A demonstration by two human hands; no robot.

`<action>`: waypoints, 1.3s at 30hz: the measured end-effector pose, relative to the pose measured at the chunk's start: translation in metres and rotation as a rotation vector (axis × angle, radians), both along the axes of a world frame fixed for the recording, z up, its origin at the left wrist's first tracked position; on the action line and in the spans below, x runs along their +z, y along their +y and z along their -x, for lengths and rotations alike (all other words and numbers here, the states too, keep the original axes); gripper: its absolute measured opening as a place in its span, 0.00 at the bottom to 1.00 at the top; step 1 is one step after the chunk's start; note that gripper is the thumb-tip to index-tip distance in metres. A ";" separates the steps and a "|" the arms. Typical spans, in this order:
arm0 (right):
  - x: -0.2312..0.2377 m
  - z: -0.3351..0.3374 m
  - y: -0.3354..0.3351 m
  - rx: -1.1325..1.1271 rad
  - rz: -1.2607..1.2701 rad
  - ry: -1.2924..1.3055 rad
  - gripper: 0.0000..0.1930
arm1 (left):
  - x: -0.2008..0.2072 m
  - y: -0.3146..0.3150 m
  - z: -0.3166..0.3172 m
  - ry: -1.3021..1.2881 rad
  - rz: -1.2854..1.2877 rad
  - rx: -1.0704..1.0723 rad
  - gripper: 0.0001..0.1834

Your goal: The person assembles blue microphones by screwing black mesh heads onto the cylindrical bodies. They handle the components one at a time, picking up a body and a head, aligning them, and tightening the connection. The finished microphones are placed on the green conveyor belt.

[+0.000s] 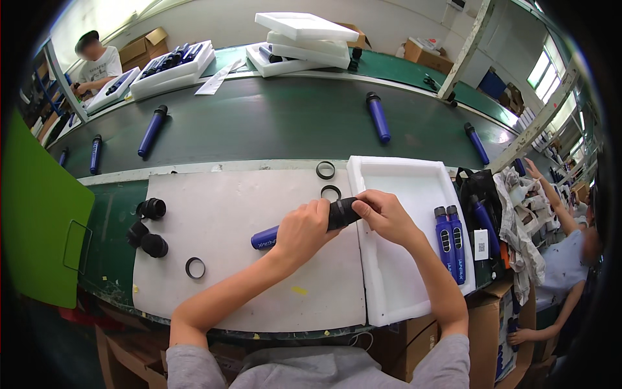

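A blue flashlight-like tube with a thick black head [264,238] lies slantwise across both my hands, over the white work mat. My left hand [302,230] is wrapped round its middle, and the blue end sticks out to the left. At the other end, the fingers and thumb of my right hand [387,215] close on the black head [341,213]. Just beyond the head lies a black ring [331,192], with another black ring [325,170] farther back. A third ring [195,268] rests on the mat at the near left.
Several black caps [153,246] sit at the mat's left. A white foam tray [402,305] holds two blue tubes [451,243] on the right. More tubes [378,117] lie on the green conveyor belt [259,120]. Foam boxes [304,48] stand behind it; co-workers sit far left and right.
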State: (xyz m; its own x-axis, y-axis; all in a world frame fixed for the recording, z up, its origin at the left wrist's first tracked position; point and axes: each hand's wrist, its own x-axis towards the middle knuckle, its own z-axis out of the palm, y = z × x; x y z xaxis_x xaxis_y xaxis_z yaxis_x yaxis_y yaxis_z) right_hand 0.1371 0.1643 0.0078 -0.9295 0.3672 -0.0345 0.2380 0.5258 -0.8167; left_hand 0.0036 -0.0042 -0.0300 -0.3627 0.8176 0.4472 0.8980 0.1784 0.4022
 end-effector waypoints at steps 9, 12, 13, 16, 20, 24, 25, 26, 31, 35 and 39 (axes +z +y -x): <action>0.019 -0.005 -0.003 0.153 0.058 0.091 0.19 | 0.002 -0.001 -0.001 -0.035 0.004 0.011 0.21; 0.010 -0.005 -0.001 0.142 0.064 0.122 0.18 | 0.003 0.000 -0.002 -0.030 0.020 0.009 0.21; 0.009 -0.005 -0.001 0.135 0.073 0.115 0.17 | 0.003 0.000 -0.002 -0.026 0.028 0.014 0.21; 0.006 -0.004 -0.002 0.098 0.077 0.103 0.16 | 0.002 -0.001 -0.003 -0.032 0.026 0.005 0.21; 0.007 -0.003 -0.006 0.031 -0.032 0.054 0.20 | -0.001 -0.001 -0.004 -0.020 0.014 0.020 0.21; 0.003 -0.002 -0.006 0.000 -0.152 0.047 0.18 | 0.002 -0.001 -0.008 -0.017 0.016 0.010 0.21; 0.003 -0.002 -0.005 0.002 -0.149 0.027 0.18 | 0.002 -0.002 -0.009 -0.015 0.022 0.006 0.21; 0.004 -0.002 -0.003 0.004 -0.146 0.007 0.17 | 0.002 -0.002 -0.009 -0.017 0.016 0.006 0.21; 0.016 -0.008 -0.006 0.076 0.111 0.130 0.18 | 0.011 -0.001 -0.010 -0.138 0.052 0.018 0.21; 0.011 -0.008 -0.001 0.168 0.011 0.184 0.20 | 0.014 -0.002 -0.007 -0.148 0.076 0.010 0.21; 0.005 -0.010 0.003 0.075 -0.139 0.021 0.23 | 0.007 0.000 -0.011 -0.108 0.057 0.011 0.21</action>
